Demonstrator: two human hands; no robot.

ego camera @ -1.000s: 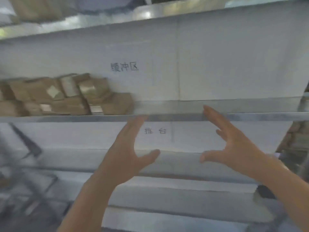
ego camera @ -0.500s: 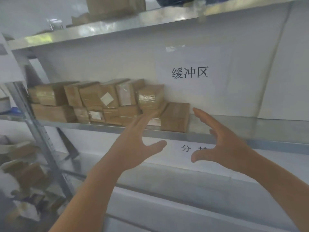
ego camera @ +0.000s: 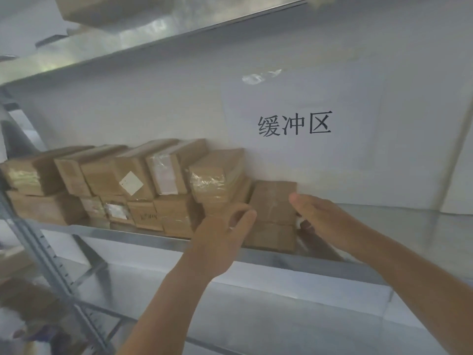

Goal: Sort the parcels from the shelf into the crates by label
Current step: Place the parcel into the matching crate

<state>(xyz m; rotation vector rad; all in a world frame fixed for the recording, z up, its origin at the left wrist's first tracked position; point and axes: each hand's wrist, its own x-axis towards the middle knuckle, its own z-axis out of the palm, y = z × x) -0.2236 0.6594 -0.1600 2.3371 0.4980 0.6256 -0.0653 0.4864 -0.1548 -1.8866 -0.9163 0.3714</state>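
Where the shelf (ego camera: 158,240) bears brown parcels (ego camera: 122,185), left hand (ego camera: 220,239) and right hand (ego camera: 325,216) flank the end parcel (ego camera: 272,203) at 9 and 3 o'clock, fingers relaxed; grip cannot be told.

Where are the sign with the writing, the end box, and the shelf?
sign (ego camera: 294,124), head view, on the black writing
end box (ego camera: 273,201), head view, on its top face
shelf (ego camera: 153,243), head view, on its metal front edge
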